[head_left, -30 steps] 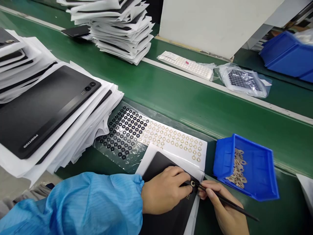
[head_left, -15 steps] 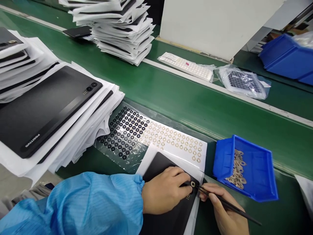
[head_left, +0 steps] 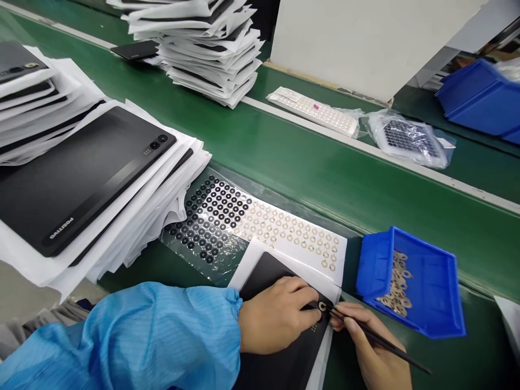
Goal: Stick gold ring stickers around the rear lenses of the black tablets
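My left hand (head_left: 280, 316), in a blue sleeve, rests on the black back of a tablet (head_left: 280, 365). Its fingers are bent, with thumb and index fingertip apart beside a small pale ring (head_left: 322, 306) at the camera end. My right hand (head_left: 368, 338) is closed round dark tweezers (head_left: 379, 338), whose tips reach the edge of that ring. White wrapping sheet (head_left: 246, 265) shows under the tablet. Beyond it lies a white sheet of pale ring stickers (head_left: 300, 233), next to clear film with rows of black rings (head_left: 207, 233).
A blue bin (head_left: 434, 281) with loose tan rings stands at the right. At the left is a pile of wrapped tablets (head_left: 101, 173); another tall stack (head_left: 211, 59) stands behind. Bagged parts (head_left: 410, 138) lie along the pale strip of the green bench (head_left: 309, 168).
The whole view has shifted slightly. Both hands keep nearly the same place on the tablet, and the tweezer tips remain at the ring, now showing slightly to its right.
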A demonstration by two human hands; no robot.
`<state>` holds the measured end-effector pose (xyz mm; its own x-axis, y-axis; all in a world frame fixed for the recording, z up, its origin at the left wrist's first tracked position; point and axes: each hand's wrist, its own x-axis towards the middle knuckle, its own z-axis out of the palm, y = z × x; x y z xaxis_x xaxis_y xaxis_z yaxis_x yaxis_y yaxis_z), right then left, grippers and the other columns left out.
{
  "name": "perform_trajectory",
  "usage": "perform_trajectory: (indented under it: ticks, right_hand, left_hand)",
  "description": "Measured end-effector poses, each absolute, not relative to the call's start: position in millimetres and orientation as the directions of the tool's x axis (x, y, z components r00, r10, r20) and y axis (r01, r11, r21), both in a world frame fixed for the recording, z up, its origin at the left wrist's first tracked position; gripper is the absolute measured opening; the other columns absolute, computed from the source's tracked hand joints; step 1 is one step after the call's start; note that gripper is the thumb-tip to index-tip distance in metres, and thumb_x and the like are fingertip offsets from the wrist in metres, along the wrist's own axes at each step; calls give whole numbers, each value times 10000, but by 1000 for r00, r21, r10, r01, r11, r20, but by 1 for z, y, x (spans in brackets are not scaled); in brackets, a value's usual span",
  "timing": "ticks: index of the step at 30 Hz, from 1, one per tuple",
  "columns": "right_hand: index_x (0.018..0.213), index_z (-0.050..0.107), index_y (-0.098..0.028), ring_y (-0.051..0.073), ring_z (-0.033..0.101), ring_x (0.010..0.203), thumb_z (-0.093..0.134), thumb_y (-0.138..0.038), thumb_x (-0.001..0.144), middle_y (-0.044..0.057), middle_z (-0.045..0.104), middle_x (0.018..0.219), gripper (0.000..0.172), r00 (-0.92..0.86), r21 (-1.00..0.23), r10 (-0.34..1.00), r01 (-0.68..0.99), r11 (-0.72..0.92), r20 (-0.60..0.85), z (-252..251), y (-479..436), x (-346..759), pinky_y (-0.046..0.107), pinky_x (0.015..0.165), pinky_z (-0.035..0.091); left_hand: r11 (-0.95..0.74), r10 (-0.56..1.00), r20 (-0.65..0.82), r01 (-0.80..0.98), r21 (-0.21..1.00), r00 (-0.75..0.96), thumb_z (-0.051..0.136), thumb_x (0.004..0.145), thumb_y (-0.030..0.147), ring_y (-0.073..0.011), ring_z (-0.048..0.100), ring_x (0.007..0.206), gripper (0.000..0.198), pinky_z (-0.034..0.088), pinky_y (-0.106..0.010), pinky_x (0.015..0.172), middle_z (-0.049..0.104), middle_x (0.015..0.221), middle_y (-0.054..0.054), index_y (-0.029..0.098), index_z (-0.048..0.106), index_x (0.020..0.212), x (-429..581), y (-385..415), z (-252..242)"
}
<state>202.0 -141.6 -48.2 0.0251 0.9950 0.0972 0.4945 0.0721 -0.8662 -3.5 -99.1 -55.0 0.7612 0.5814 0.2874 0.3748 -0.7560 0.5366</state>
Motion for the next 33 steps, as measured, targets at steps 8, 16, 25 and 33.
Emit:
perform_trajectory:
  ticks: [8, 16, 25, 33]
  right_hand:
    - [858, 679, -260, 138, 658, 600, 584, -242, 866, -6, 673, 690, 97, -45, -881, 995, 462, 100, 89, -47, -139, 207, 193, 576, 550]
    - [867, 678, -262, 146, 657, 635, 582, -217, 867, 4, 670, 716, 106, -96, -885, 991, 448, 124, 90, -47, -139, 210, 213, 611, 552]
    - [869, 679, -257, 152, 664, 657, 588, -205, 859, 27, 673, 811, 106, -174, -876, 978, 447, 180, 113, -46, -141, 212, 222, 605, 559]
    - [842, 701, -231, 198, 679, 683, 612, -267, 845, 51, 696, 779, 97, -32, -859, 990, 495, 132, 134, -51, -144, 211, 271, 602, 576]
  left_hand:
    - [-751, 579, 276, 371, 546, 767, 443, 938, 129, -209, 475, 1031, 197, 418, -323, 919, 567, 1054, -73, 131, 638, 967, -4, -99, -53]
    - [-740, 581, 250, 374, 559, 775, 466, 923, 125, -201, 474, 1022, 185, 423, -323, 916, 564, 1073, -76, 136, 639, 987, -4, -99, -53]
    - [-745, 583, 276, 367, 557, 764, 476, 912, 122, -207, 477, 1000, 183, 422, -318, 907, 563, 1055, -71, 133, 648, 976, -4, -99, -55]
    - [-749, 578, 270, 369, 550, 770, 475, 919, 136, -204, 474, 990, 189, 420, -315, 889, 560, 1050, -71, 141, 651, 987, -4, -99, -55]
